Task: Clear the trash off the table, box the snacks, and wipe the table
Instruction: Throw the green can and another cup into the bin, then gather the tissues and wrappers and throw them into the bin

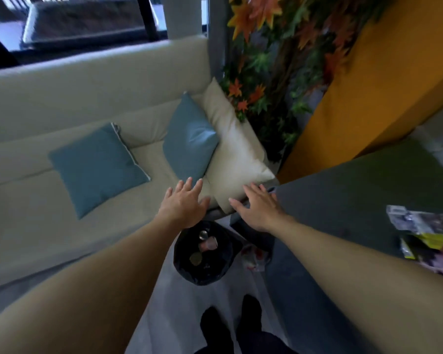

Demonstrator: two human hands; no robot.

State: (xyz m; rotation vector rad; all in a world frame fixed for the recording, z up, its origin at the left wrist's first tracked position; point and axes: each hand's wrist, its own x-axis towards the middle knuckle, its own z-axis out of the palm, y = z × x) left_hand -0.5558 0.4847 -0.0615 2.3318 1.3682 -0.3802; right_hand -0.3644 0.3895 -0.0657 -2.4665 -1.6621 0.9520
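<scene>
Forearms: both bare, stretched fwd from the bottom corners.
Feet: dark socks, on pale floor, just on the near side of the bin.
L hand: palm down, fingers straight & spread, holding nothing; above bin's far-left rim, in front of sofa's front edge.
R hand: palm down, fingers relaxed & spread, nothing in it; over table corner, fingertips toward cream cushion, just right of bin.
Trash bin: black liner, on floor betw. sofa & table, directly below the gap betw. both wrists.
Trash: inside bin, i.e. can top, pinkish piece, round brownish piece; lower than the fingers, touching neither hand.
Wrapper: crumpled, clear w/ red, low down just right of bin by table edge; too blurry for more.
Table: dark grey-green top, right side.
Snack packets: silver/black & yellow, at table's right end, well apart from both hands; blurred.
Sofa: cream, left side.
Blue cushions: two on the seat, one flat, one leaning on cream cushion.
Plant: orange & green leaves, behind sofa's end, beside yellow wall.
</scene>
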